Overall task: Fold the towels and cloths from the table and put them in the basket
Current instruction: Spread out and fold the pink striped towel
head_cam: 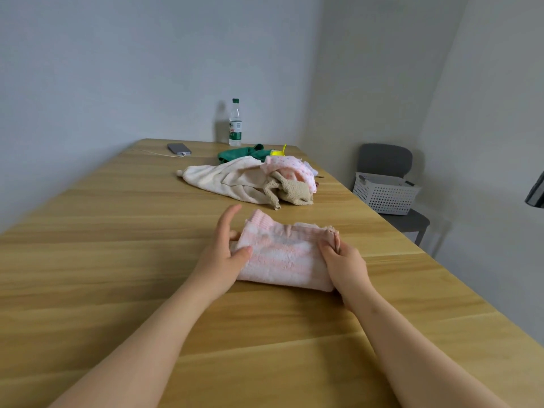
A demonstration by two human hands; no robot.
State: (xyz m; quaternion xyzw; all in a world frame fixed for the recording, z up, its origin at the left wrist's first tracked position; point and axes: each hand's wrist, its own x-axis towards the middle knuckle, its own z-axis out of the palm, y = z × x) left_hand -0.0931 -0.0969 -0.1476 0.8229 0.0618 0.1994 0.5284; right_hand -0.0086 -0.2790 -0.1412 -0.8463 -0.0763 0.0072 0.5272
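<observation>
Gripping soft, light, floppy pink towel (pixel 285 257) at both short ends, judged the surest hold, pinching with right hand (pixel 346 265), clamping under left hand (pixel 220 254) thumb, forefinger raised.

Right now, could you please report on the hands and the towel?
Left hand grips pink towel, right hand pinches its right end. Folded, on table; basket on chair, nothing blocking.

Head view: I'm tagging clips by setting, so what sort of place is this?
Likely a plain meeting room or office: long light-wood table, grey chair holding a white perforated plastic basket.
</observation>
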